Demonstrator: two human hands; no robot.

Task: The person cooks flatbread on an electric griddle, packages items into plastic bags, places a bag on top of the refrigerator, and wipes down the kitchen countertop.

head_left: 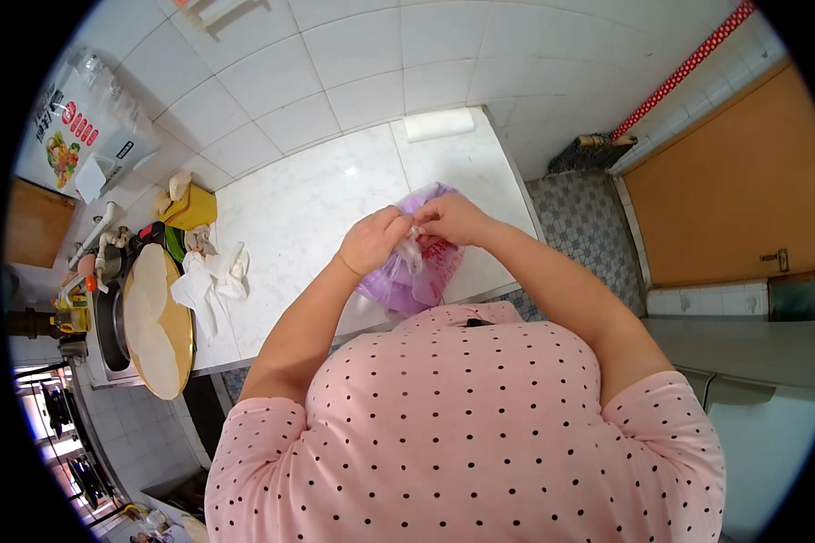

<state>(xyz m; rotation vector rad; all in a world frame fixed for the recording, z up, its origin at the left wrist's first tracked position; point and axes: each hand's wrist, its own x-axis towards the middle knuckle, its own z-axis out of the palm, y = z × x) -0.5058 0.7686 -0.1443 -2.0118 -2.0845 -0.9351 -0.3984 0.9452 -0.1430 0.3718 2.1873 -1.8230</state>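
A purple plastic bag (435,267) with reddish print rests on the white counter, close against my body. Its gathered, see-through top is between my two hands. My left hand (371,240) has its fingers closed on the bag's bunched top from the left. From the right, my right hand (451,220) pinches the same gathered plastic, its fingertips meeting those of the left. What the bag contains cannot be made out.
A white paper roll (438,125) lies at the counter's back edge. White cloths (210,282), a yellow container (190,208) and a large round board (158,321) by the sink are on the left. A brown door (738,195) stands at right.
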